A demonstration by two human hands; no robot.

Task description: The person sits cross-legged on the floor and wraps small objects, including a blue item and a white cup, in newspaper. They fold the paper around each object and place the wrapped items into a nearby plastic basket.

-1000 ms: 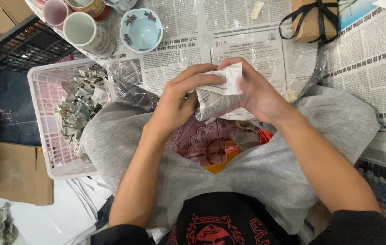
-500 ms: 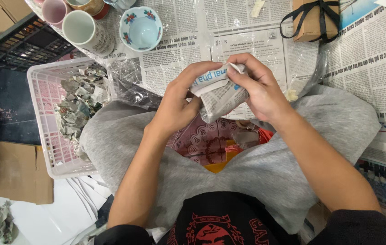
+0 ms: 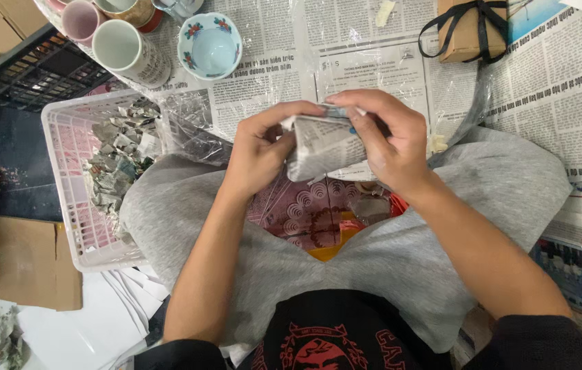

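— So, what do the hands have now?

— Both grip one newspaper bundle (image 3: pixel 322 144) above the lap. The left hand (image 3: pixel 260 154) pinches its left end between thumb and fingers; the right hand (image 3: pixel 390 140) closes over its top and right side, fingers curled down on the paper.

— Different from a moment back?

— Yes. Half a second ago the bundle was tilted, with a white and blue edge showing at the top between the fingers. Now it lies more level and squarer, and the paper at the top is folded down under the right fingers. The hands sit a touch lower and closer together over it.

— Where is it against the rest?

— Above the gap between the grey-clad knees, over a patterned red sheet (image 3: pixel 308 216) on the floor. Newspaper (image 3: pixel 565 103) covers the floor beyond.

— Anything else around?

— A white basket (image 3: pixel 65 199) of crumpled paper scraps sits by the left knee. Past it stand a floral bowl (image 3: pixel 210 46) and a white mug (image 3: pixel 127 51), well apart from the hands. A brown box (image 3: pixel 469 31) tied with black ribbon lies at the far right. None of these has moved.
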